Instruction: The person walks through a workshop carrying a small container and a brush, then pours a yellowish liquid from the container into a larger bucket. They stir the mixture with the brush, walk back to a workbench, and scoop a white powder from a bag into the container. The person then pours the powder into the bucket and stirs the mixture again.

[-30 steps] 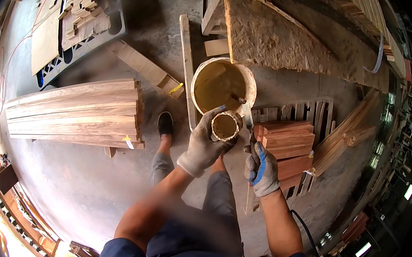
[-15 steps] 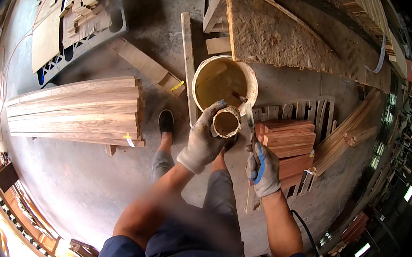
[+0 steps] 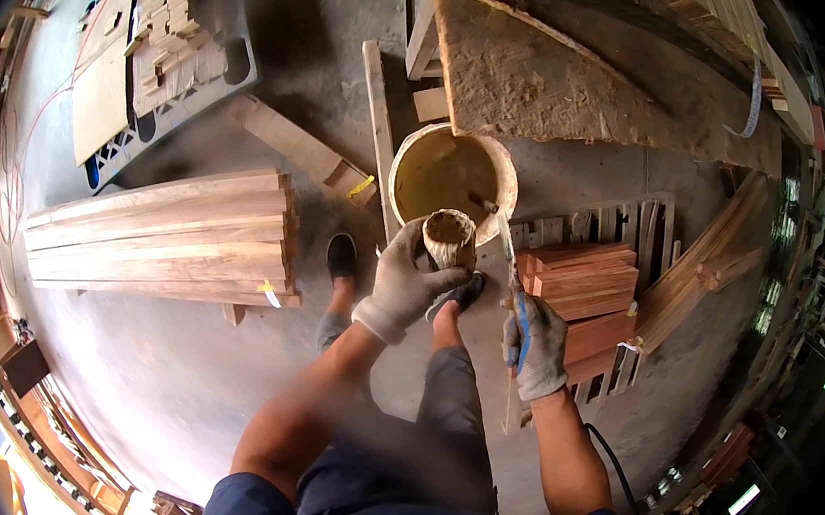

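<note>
My gloved left hand (image 3: 400, 284) is wrapped around a small crusted cup (image 3: 450, 243), just in front of a larger bucket. The cup's mouth tilts away from me, so its pale, caked side shows. My gloved right hand (image 3: 536, 343) is closed on a long, thin, flat tool (image 3: 509, 247) smeared with residue; its exact kind cannot be made out. That tool points away from me, past the bucket's right rim. The bucket (image 3: 506, 152) stands on the floor with yellowish-brown liquid inside. A dark stick-like piece (image 3: 479, 200) leans within it near the right wall.
Pale boards (image 3: 159, 239) are stacked at left. Reddish wood pieces (image 3: 584, 285) lie on a slatted pallet (image 3: 649, 228) at right. A rough, crusted slab (image 3: 544, 73) overhangs the bucket's far right. A narrow beam (image 3: 381, 140) lies left of the bucket.
The cup has tipped, from its mouth facing up at me to showing its side. My right hand and the tool have moved slightly toward me. The view has shifted a little.
</note>
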Demonstrator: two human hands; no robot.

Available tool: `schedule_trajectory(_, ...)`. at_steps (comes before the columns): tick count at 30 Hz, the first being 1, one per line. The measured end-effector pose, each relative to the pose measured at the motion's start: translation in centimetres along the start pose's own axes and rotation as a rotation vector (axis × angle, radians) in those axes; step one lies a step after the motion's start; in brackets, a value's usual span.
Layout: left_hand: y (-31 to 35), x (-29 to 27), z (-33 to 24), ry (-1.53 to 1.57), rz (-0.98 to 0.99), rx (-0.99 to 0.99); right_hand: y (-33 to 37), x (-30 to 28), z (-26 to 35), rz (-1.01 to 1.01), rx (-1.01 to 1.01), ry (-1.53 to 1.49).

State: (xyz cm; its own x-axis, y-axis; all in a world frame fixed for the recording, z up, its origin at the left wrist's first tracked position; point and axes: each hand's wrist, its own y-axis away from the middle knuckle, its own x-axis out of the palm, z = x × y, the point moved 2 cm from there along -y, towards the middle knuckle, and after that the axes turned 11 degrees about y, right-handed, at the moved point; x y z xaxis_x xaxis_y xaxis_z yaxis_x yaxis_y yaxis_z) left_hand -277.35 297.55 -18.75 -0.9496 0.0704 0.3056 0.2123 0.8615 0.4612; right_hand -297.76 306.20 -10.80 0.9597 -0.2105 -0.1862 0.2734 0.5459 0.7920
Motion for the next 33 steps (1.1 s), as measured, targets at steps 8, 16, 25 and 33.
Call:
schedule_trajectory(8,-1.5,1.6,1.8,0.606,-0.062,-0.761,0.6,-1.7,0.2,-0.044,-0.038,-0.036)
schedule_trajectory(16,-0.4,3.4,-0.1,0.889,0.044,-0.859,2.3,-3.6,0.3,-0.034,-0.046,-0.145)
schedule_trajectory(25,2.8,6.3,-10.0,-0.294,0.175,-0.003,2.3,-5.0,-1.3,-0.118,-0.276,-0.07)
schedule_trajectory(33,0.8,8.5,-23.1,-0.687,0.021,0.798,3.8,-5.7,0.7,-0.128,-0.212,-0.107)
